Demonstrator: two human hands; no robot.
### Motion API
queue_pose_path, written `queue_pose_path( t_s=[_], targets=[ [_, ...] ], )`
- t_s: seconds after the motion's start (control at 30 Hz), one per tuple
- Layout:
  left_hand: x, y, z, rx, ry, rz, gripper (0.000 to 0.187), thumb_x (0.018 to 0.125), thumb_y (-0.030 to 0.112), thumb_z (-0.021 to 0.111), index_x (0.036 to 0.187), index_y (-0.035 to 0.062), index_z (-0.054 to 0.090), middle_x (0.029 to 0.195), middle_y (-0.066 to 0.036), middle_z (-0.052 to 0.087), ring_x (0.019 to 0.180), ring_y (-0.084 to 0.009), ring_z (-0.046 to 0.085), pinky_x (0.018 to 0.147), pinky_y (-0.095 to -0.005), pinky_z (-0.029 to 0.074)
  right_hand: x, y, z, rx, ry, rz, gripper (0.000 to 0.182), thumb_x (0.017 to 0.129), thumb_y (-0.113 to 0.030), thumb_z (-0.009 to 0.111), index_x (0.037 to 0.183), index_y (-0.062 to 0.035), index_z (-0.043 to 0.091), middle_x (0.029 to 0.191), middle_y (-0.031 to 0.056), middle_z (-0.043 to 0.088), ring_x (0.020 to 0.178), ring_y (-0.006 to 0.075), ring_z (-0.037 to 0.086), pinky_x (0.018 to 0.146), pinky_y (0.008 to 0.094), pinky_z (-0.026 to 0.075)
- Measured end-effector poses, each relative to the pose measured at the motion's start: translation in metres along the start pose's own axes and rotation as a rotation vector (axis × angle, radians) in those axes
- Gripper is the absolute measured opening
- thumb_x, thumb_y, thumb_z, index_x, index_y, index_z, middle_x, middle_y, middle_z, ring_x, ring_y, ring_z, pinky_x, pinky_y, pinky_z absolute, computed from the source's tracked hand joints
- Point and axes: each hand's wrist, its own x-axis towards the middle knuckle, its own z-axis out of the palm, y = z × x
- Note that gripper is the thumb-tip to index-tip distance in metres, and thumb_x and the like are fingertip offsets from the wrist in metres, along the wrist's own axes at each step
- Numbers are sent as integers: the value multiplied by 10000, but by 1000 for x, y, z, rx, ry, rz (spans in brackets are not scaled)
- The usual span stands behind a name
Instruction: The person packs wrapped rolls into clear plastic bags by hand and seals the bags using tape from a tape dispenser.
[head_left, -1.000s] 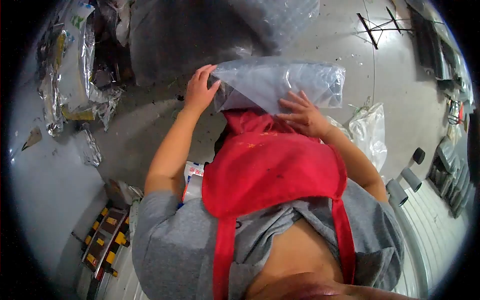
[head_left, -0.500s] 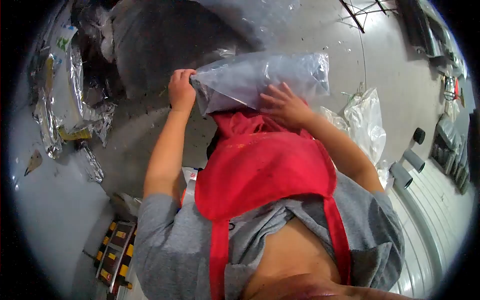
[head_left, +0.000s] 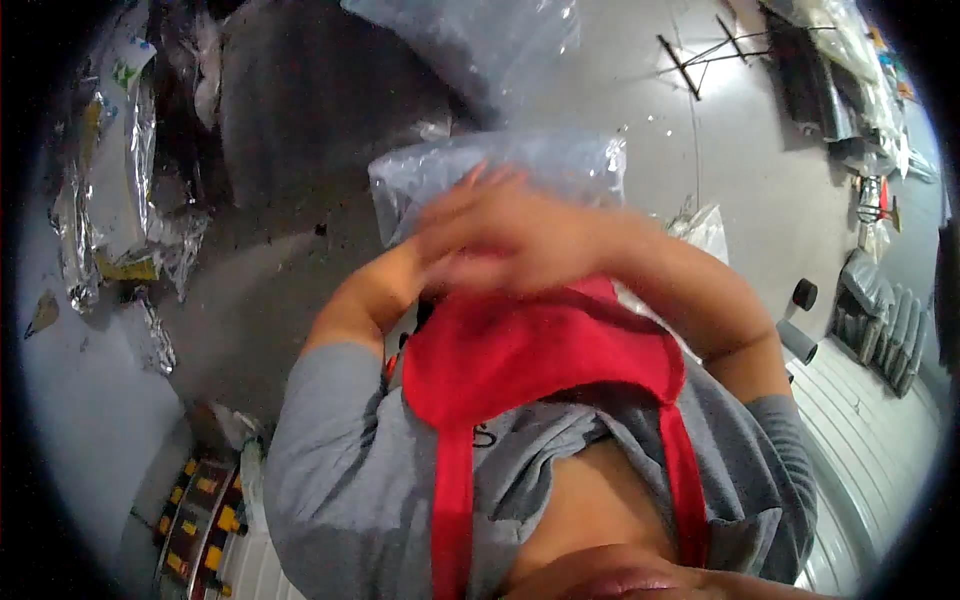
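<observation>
A clear plastic bag or sheet (head_left: 590,155) lies in front of me, its shiny folds showing beyond my hands. My right hand (head_left: 510,230) reaches across to the left over the near edge of the plastic, smeared by motion. My left hand (head_left: 408,268) comes up from the left and is mostly hidden behind the right one, their outlines overlapping. Blur leaves it unclear whether either hand holds anything. Just below the hands is my red apron (head_left: 540,350).
More clear plastic sheeting (head_left: 480,40) lies farther ahead by a dark sheet (head_left: 310,100). Silvery foil wrapping (head_left: 140,170) hangs at left. At right are grey rolls (head_left: 885,330), a black round piece (head_left: 803,293) and a thin black metal frame (head_left: 690,65).
My left hand has left the plastic's left corner and come inward. My right hand has swept left across it, so the hands now overlap. The plastic has shifted slightly left in view.
</observation>
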Motion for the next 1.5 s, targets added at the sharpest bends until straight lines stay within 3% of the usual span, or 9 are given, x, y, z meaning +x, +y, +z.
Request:
queue_pose_path(
  t_s=[0.67,0.87,0.93,1.0,1.2,1.27,1.33,1.43,1.5],
  targets=[
    [-3,-19,3,80,-98,41,771,736,523,658,1410,344,327,1502,1,257,1393,-215,214,1136,-516,68,1,6,36,549,-698,508,566,848,-445,579,1155,30,565,1055,213,635,968,300,600,824,366,454],
    [-7,-36,9,55,-30,344,509,898,399,518,1357,198,432,1437,-17,389,1338,-188,343,1139,-485,129,-83,23,41,1697,561,771,541,853,-372,534,1273,-36,475,1195,90,572,1091,208,548,976,373,408],
    [5,-33,-13,-1099,-447,-37,439,938,349,449,1342,178,441,1423,-23,409,1323,-172,367,1140,-419,178,-93,49,53,1620,1002,550,573,881,-414,493,1258,17,473,1233,144,553,1141,259,530,1024,403,391],
    [-6,-36,-12,-250,-428,373,439,883,260,476,1309,155,478,1414,-25,425,1324,-176,372,1143,-409,200,-83,81,50,1354,1275,548,478,889,-388,519,1219,-43,498,1103,67,578,1011,195,561,930,352,429],
    [-32,-48,7,-153,-303,742,384,854,187,509,1233,131,535,1378,-19,478,1311,-248,400,1144,-421,235,-99,161,89,786,1285,729,389,955,-358,473,1191,-53,520,986,10,551,866,117,491,789,274,421],
    [-42,-37,-27,-194,-481,685,354,839,135,522,1189,145,575,1340,-58,512,1273,-261,438,1088,-425,326,-94,140,94,590,1269,735,381,959,-340,480,1189,-39,518,994,8,552,892,115,496,812,265,419],
    [-44,-41,-54,-534,-500,-106,278,788,126,577,1050,83,660,1226,-74,588,1156,-226,538,932,-384,460,-98,137,98,621,1260,653,391,953,-316,509,1213,-24,505,1028,22,561,935,120,503,834,257,415],
    [4,-61,-64,-1308,263,-848,289,877,334,599,1009,81,649,1051,-40,656,951,-178,617,786,-320,510,-104,125,113,640,1187,714,433,932,-250,547,1275,1,464,1131,63,562,1035,147,509,911,290,405],
    [36,-78,-70,-1490,-17,-984,360,859,418,614,999,88,653,1011,-34,656,925,-160,614,790,-308,507,-106,123,120,779,1081,739,477,911,-185,580,1316,18,433,1200,90,552,1102,173,510,958,326,409]
  ],
)
